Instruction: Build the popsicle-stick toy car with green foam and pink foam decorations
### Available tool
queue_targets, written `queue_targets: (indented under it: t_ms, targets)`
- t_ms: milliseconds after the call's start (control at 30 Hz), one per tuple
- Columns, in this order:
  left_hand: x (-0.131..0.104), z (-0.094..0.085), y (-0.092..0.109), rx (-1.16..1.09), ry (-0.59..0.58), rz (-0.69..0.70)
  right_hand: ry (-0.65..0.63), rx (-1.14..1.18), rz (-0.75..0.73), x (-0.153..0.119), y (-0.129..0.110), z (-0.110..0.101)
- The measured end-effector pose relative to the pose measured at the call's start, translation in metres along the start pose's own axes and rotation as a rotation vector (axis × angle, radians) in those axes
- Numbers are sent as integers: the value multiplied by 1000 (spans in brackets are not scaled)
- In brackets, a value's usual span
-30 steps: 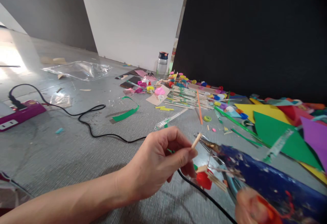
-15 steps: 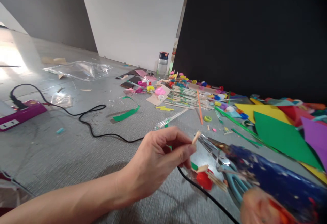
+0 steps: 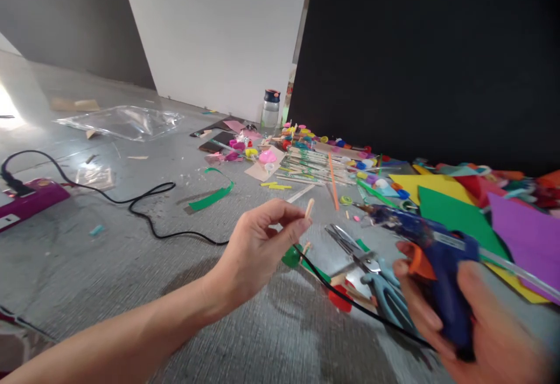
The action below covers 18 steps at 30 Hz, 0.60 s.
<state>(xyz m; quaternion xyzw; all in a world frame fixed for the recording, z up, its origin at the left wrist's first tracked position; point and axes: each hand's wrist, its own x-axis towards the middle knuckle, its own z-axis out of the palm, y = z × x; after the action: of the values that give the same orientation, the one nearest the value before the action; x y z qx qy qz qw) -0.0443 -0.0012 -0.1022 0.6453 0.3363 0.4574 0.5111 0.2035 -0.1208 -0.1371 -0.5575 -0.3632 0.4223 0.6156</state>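
Observation:
Between thumb and fingertips my left hand [image 3: 262, 247] pinches a short wooden stick [image 3: 310, 208], its tip pointing up. My right hand [image 3: 481, 320] is wrapped round the handle of a blue glue gun [image 3: 437, 250] with an orange trigger; its nozzle points left, a gap away from the stick. A clear glue stick juts from its back. Below the hands, a green round piece [image 3: 291, 257] and a red round piece [image 3: 340, 298] lie with small wooden bits near them. Scissors [image 3: 371, 264] with blue-grey handles lie beneath the gun.
A black cable [image 3: 192, 233] runs from the purple power strip [image 3: 44, 200] past my left hand. Behind are wrapped sticks [image 3: 319, 165], colourful caps and a bottle [image 3: 270, 108]. Coloured sheets [image 3: 455, 215] lie at right, a clear plastic bag [image 3: 131, 122] at back left.
The glue gun has risen from the lower right and levelled, its nozzle farther from the stick. The view has shifted slightly right. My left hand still pinches the stick, and the green round piece now shows.

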Motion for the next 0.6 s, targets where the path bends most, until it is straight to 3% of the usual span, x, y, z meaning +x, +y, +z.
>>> queue_targets:
  t_ms: [167,300,400,500,600]
  targets:
    - [2,-4,-1,11,14,37,-25,112,208,29,-32,28]
    - [2,-5,2,-38,44,74,-49,220,201,58,-69,66]
    - [5,-8,3,-108,101,120,-84,230,157,83,-84,103]
    - [13,-11,-2,-181,172,100,-87,187,194,116,-73,132]
    - [23,-13,-12,-267,258,59,-81,80,286,146,-42,151]
